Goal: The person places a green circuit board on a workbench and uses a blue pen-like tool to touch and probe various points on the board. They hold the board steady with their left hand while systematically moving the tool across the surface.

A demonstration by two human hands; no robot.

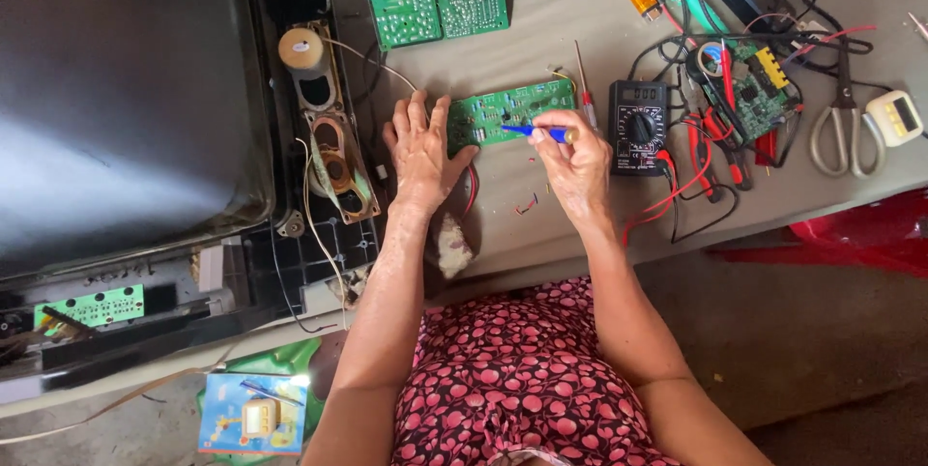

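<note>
A large dark television screen (126,89) filled the left side. The black multimeter (638,125) had a small grey display. A blue package (253,415) lay below.

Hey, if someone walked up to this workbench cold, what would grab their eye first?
Probably the two hands at centre: the left hand rests flat beside a small green circuit board, while the right hand holds a blue-handled tool with its tip on the board. Next, the big dark television set lying opened on the left, and the black multimeter with tangled red and black leads on the right.
</note>
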